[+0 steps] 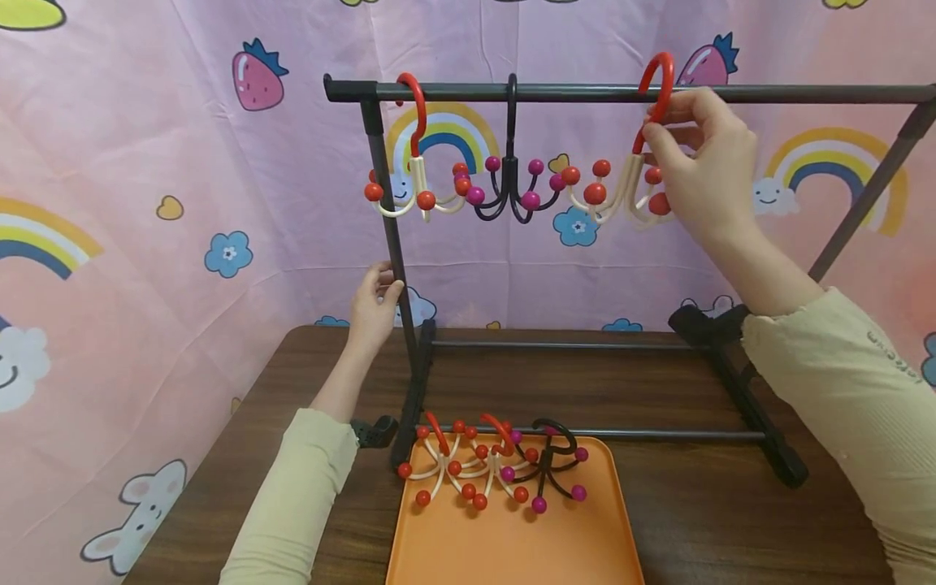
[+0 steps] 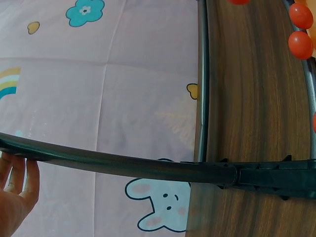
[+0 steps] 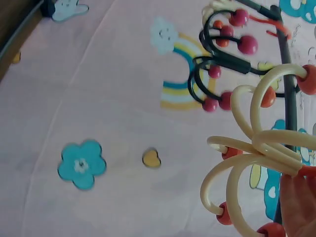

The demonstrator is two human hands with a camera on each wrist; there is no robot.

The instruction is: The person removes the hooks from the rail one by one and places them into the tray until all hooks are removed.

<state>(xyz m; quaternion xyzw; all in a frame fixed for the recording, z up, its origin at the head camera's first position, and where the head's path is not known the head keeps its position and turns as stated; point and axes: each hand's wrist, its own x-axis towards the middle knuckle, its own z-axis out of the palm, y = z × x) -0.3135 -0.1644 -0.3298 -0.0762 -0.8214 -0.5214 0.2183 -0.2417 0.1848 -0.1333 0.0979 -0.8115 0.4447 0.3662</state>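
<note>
My right hand (image 1: pixel 712 166) pinches the hanger (image 1: pixel 627 185) by its hook (image 1: pixel 667 77), raised at the bar (image 1: pixel 585 93); my left hand (image 1: pixel 374 309) grips the post (image 1: pixel 393 244). Letting go before it seats could drop it.

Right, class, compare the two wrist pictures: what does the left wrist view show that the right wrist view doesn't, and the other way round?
Only the left wrist view: the left hand, touching the rack's side post.

Only the right wrist view: the right hand gripping a cream-and-red hook, plus a black hook with magenta balls.

Both: the patterned cloth with blue flower and yellow heart prints, some brown table, dark rack parts and orange-red balls.
</note>
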